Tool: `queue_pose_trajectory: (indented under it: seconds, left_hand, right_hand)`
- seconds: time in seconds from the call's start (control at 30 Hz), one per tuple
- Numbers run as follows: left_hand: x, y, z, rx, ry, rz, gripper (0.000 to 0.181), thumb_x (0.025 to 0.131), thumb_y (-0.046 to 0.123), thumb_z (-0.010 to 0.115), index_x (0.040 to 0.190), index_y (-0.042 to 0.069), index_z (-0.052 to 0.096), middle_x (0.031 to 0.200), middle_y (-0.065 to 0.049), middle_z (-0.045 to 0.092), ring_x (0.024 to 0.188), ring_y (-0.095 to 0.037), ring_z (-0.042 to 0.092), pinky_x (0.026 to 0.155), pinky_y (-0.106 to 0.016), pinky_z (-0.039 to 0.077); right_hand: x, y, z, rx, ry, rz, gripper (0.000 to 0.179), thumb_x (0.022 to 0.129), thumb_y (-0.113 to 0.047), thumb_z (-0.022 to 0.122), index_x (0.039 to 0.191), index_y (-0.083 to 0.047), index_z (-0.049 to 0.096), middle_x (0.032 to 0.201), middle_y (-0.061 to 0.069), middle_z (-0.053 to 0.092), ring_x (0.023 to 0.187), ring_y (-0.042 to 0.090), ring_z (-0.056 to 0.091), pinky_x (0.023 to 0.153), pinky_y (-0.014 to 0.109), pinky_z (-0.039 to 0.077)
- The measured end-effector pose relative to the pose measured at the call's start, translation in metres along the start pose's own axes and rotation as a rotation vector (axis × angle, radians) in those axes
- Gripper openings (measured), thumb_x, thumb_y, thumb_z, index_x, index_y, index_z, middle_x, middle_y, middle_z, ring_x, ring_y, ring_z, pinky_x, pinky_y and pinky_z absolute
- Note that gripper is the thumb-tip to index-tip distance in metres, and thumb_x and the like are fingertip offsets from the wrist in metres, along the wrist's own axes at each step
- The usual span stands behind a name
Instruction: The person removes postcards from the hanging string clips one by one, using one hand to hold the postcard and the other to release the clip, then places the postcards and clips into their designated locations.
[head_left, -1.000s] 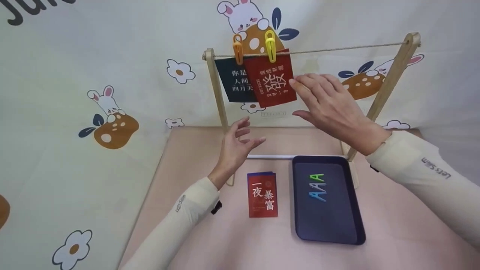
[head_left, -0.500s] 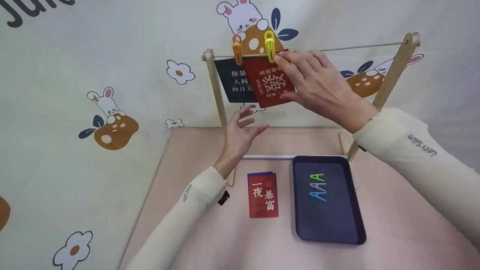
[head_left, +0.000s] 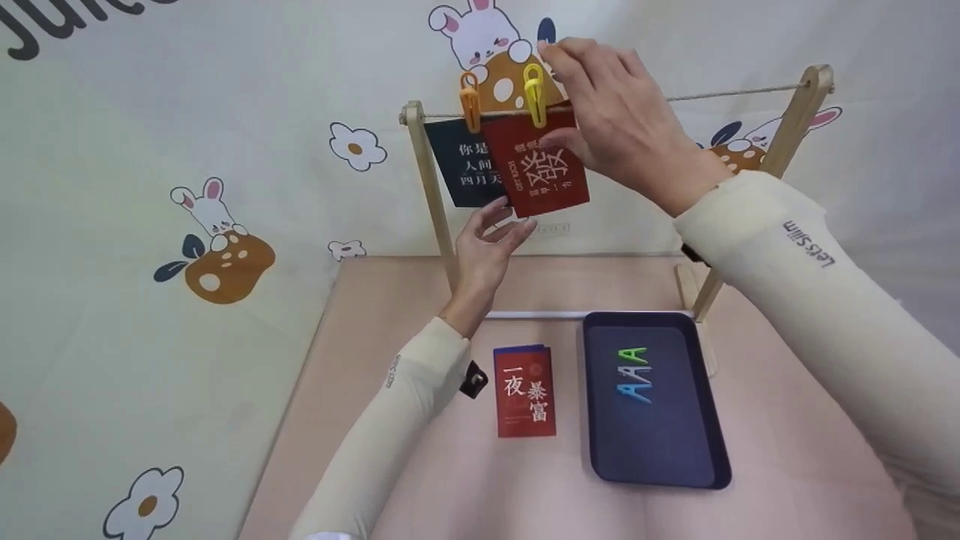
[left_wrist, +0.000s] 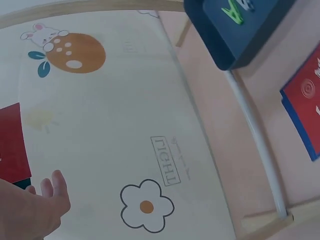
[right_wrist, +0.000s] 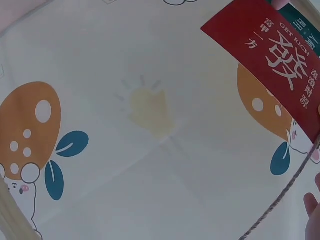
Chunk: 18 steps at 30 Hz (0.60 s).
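A red card with white characters [head_left: 534, 180] hangs tilted from a cord, below a yellow clothespin [head_left: 535, 97]. Partly behind it is a dark green card [head_left: 454, 161], under an orange clothespin [head_left: 469, 105]. My right hand [head_left: 622, 124] is raised beside the yellow clothespin, its thumb over the red card's right side and its fingers apart from the clip. At the red card's lower edge is my left hand [head_left: 484, 255], fingers and thumb spread around the bottom corner; whether they touch it I cannot tell. The right wrist view catches only the right fingers [right_wrist: 311, 207].
A wooden frame [head_left: 433, 195] carries the cord. On the pink table [head_left: 390, 322] lie a red card over a blue one [head_left: 525, 405] and a dark tray [head_left: 660, 450] with green, grey and blue clothespins [head_left: 635, 391]. A printed cloth [head_left: 262, 97] hangs behind.
My right hand has moved up and left, from the red card's right edge to beside the yellow clothespin. My left hand has risen to the card's lower edge.
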<state>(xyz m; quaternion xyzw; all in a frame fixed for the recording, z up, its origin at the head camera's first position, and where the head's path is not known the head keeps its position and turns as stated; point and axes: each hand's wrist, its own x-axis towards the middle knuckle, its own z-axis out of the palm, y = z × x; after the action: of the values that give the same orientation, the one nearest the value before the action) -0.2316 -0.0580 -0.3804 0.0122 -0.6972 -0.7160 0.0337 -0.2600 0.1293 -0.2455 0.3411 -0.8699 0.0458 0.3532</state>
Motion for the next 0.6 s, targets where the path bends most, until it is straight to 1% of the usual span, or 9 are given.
queue_pose_trajectory:
  seconds: [0.13,0.2,0.37,0.5,0.6]
  left_hand:
    - [0.004,0.000,0.007,-0.080,0.004,-0.017,0.060,0.087,0.015,0.079,0.140,0.008,0.052,0.135,-0.013,0.060,0.123,-0.026,0.063,0.098,-0.031,0.058]
    - [0.005,-0.001,0.010,-0.109,0.009,-0.031,0.060,0.087,0.014,0.078,0.141,0.008,0.052,0.135,-0.013,0.060,0.122,-0.026,0.064,0.098,-0.032,0.058]
    - [0.007,-0.002,0.014,-0.142,0.024,-0.062,0.058,0.088,0.014,0.077,0.140,0.009,0.053,0.133,-0.012,0.062,0.120,-0.024,0.066,0.097,-0.030,0.058]
    - [0.008,-0.003,0.016,-0.151,0.028,-0.076,0.052,0.090,0.014,0.074,0.138,0.008,0.055,0.131,-0.012,0.062,0.119,-0.022,0.067,0.093,-0.027,0.060]
    - [0.008,-0.004,0.017,-0.179,0.043,-0.073,0.043,0.094,0.013,0.069,0.134,0.003,0.058,0.129,-0.015,0.064,0.116,-0.025,0.068,0.091,-0.027,0.061]
  right_hand:
    - [0.006,-0.001,-0.003,0.090,-0.053,0.115,0.076,0.096,-0.041,0.064,0.153,-0.003,0.032,0.144,0.021,0.047,0.130,0.035,0.050,0.112,0.046,0.043]
    - [0.009,-0.002,-0.003,0.132,-0.072,0.157,0.075,0.095,-0.039,0.064,0.153,-0.004,0.033,0.143,0.019,0.048,0.129,0.034,0.051,0.113,0.045,0.044]
    - [0.017,-0.008,-0.004,0.235,-0.113,0.238,0.069,0.096,-0.034,0.063,0.153,-0.006,0.036,0.138,0.018,0.052,0.124,0.031,0.054,0.113,0.041,0.047]
    - [0.023,-0.012,-0.005,0.328,-0.185,0.347,0.069,0.097,-0.034,0.060,0.155,-0.008,0.033,0.140,0.016,0.051,0.128,0.028,0.053,0.114,0.039,0.047]
    - [0.026,-0.016,-0.005,0.393,-0.220,0.422,0.066,0.098,-0.034,0.057,0.155,-0.010,0.034,0.141,0.014,0.052,0.129,0.026,0.054,0.113,0.038,0.047]
